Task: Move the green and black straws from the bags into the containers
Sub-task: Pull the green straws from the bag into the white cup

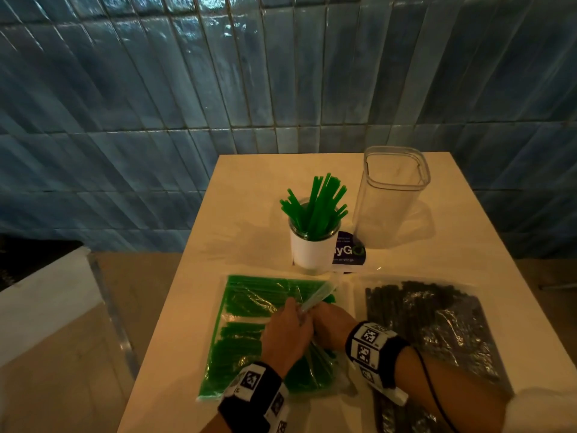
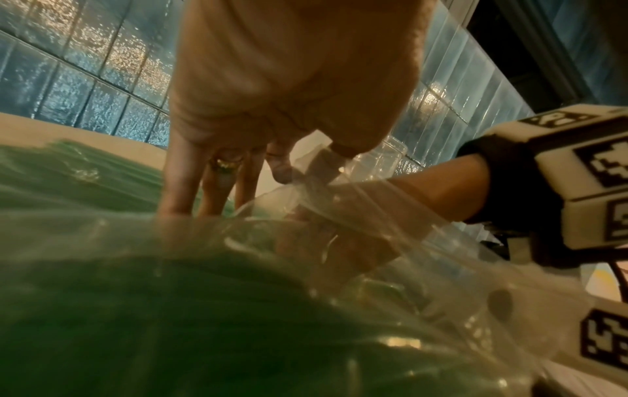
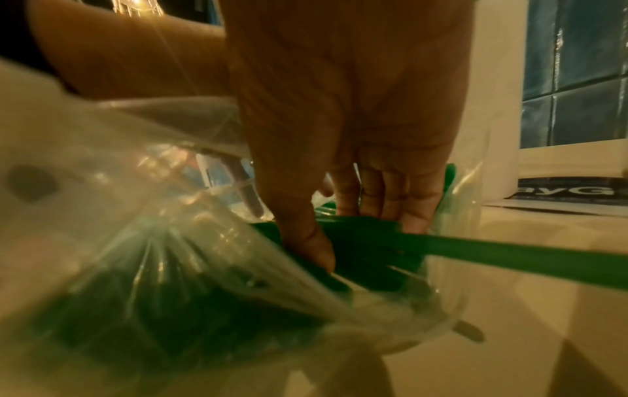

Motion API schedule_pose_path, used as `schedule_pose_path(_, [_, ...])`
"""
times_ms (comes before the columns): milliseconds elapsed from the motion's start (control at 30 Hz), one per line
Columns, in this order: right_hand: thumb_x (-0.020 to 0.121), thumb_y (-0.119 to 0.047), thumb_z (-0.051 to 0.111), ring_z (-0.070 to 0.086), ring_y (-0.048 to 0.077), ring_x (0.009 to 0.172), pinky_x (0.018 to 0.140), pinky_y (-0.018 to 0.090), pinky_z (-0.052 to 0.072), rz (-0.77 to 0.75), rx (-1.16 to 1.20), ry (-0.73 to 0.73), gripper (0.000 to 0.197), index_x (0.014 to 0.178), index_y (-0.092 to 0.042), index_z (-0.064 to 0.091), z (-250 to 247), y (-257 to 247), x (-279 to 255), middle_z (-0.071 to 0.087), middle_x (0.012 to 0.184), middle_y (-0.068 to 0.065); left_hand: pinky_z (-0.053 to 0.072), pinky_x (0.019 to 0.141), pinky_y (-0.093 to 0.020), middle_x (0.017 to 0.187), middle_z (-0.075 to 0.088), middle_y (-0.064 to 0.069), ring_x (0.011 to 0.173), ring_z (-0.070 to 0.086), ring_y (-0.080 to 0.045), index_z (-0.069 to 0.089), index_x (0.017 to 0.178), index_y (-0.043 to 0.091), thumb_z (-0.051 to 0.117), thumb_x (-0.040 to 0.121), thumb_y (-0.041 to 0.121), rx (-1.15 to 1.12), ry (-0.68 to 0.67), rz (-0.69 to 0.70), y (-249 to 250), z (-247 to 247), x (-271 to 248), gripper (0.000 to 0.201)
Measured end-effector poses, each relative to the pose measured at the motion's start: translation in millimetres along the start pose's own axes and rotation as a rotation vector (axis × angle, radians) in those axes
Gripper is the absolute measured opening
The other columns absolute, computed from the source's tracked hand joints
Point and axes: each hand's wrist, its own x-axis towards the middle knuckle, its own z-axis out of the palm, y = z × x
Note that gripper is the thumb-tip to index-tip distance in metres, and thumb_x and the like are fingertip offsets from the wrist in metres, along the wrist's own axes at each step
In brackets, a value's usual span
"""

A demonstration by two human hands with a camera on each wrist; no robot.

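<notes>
1. My left hand pinches the green straw bag's clear mouth film open.
2. My right hand reaches inside, fingers curled round green straws.
3. At 12 o'clock: a white cup of straws; at 3 o'clock: the black straw bag.

- A pale rectangular table carried it all.
- A white cup of green straws stood mid-table on a dark printed card.
- A tall clear plastic container stood beside it.
- A clear bag of green straws and a clear bag of black straws lay side by side nearer.
</notes>
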Motion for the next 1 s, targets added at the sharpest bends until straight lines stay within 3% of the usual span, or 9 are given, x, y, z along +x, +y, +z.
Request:
schedule_pose_path(167, [0.092, -0.019, 0.054, 0.061, 0.020, 0.096, 0.085, 0.028, 0.050, -0.016, -0.054, -0.043, 0.013, 0.102, -0.014, 0.061, -4.3, 1.1, -3.1, 0.063, 0.109, 0.004, 0.050, 0.074, -0.026, 0.087, 0.056, 0.003, 0.079, 0.057, -0.012, 0.045, 0.086, 0.020, 0.046, 0.095, 0.032, 0.028, -0.018, 0.011, 3.0, -4.2, -0.4, 0.015])
schedule_pose_path(367, [0.090, -0.025, 0.050, 0.064, 0.024, 0.087, 0.073, 0.027, 0.047, -0.016, -0.257, -0.037, 0.023, 0.094, -0.008, 0.063, -20.8, 2.1, -19.9, 0.065, 0.094, 0.008, 0.045, 0.091, -0.041, 0.088, 0.050, 0.006, 0.085, 0.053, -0.014, 0.036, 0.083, 0.027, 0.047, 0.090, 0.035, 0.122, 0.030, 0.032, -4.1, -3.1, 1.3, 0.015])
schedule_pose_path(500, [0.091, -0.028, 0.045, 0.060, 0.022, 0.097, 0.083, 0.031, 0.047, 0.120, -0.456, -0.090, 0.026, 0.105, -0.014, 0.061, -64.0, 17.2, -50.1, 0.062, 0.102, 0.005, 0.047, 0.090, -0.042, 0.088, 0.053, 0.007, 0.083, 0.055, -0.012, 0.037, 0.083, 0.030, 0.046, 0.092, 0.036, 0.033, -0.048, 0.022, -11.2, 0.2, 3.1, 0.015])
schedule_pose_path(600, [0.090, -0.029, 0.045, 0.059, 0.021, 0.099, 0.075, 0.026, 0.039, 0.227, -0.593, -0.140, 0.028, 0.110, -0.015, 0.060, -110.8, 26.2, -75.4, 0.062, 0.109, 0.005, 0.048, 0.089, -0.041, 0.092, 0.051, 0.010, 0.085, 0.054, -0.010, 0.043, 0.087, 0.029, 0.048, 0.092, 0.039, 0.024, -0.071, 0.036, -18.9, 5.8, 6.3, 0.013])
schedule_pose_path(733, [0.090, -0.030, 0.043, 0.053, 0.016, 0.086, 0.072, 0.026, 0.038, 0.332, -0.641, -0.132, 0.031, 0.113, -0.017, 0.060, -165.0, 30.8, -100.4, 0.054, 0.094, 0.000, 0.048, 0.092, -0.041, 0.101, 0.051, 0.011, 0.094, 0.055, -0.011, 0.042, 0.093, 0.035, 0.049, 0.088, 0.047, -0.039, -0.086, 0.078, -20.1, 8.4, 5.0, 0.014])
schedule_pose_path(800, [0.090, -0.031, 0.043, 0.054, 0.015, 0.086, 0.072, 0.025, 0.039, 0.340, -0.665, -0.110, 0.030, 0.113, -0.020, 0.060, -179.7, 26.0, -107.3, 0.055, 0.094, -0.002, 0.044, 0.098, -0.040, 0.118, 0.048, 0.008, 0.110, 0.052, -0.012, 0.037, 0.104, 0.040, 0.047, 0.083, 0.056, -0.227, 0.046, 0.162, -13.3, 4.9, 1.1, 0.028])
schedule_pose_path(867, [0.091, -0.031, 0.042, 0.055, 0.015, 0.090, 0.073, 0.025, 0.038, 0.313, -0.701, -0.061, 0.030, 0.113, -0.021, 0.060, -184.8, 14.9, -111.5, 0.056, 0.097, -0.002, 0.034, 0.106, -0.034, 0.140, 0.034, 0.001, 0.127, 0.038, -0.013, 0.030, 0.116, 0.039, 0.050, 0.078, 0.061, -0.253, 0.286, 0.352, 3.2, -4.4, -4.3, 0.048])
schedule_pose_path(933, [0.092, -0.030, 0.041, 0.057, 0.018, 0.098, 0.073, 0.027, 0.034, 0.249, -0.753, -0.011, 0.031, 0.115, -0.020, 0.059, -182.1, -1.3, -114.1, 0.058, 0.107, 0.001, 0.025, 0.111, -0.033, 0.148, 0.027, -0.007, 0.137, 0.026, -0.018, 0.029, 0.126, 0.031, 0.058, 0.072, 0.063, -0.071, 0.405, 0.583, 21.9, -11.6, -6.6, 0.069])
schedule_pose_path(1000, [0.093, -0.028, 0.041, 0.056, 0.023, 0.104, 0.074, 0.030, 0.031, 0.188, -0.785, 0.014, 0.030, 0.117, -0.018, 0.056, -175.6, -19.1, -113.8, 0.056, 0.114, 0.005, 0.018, 0.113, -0.037, 0.145, 0.031, -0.008, 0.139, 0.023, -0.024, 0.034, 0.127, 0.021, 0.060, 0.071, 0.060, 0.159, 0.461, 0.740, 38.5, -13.2, -1.8, 0.073])
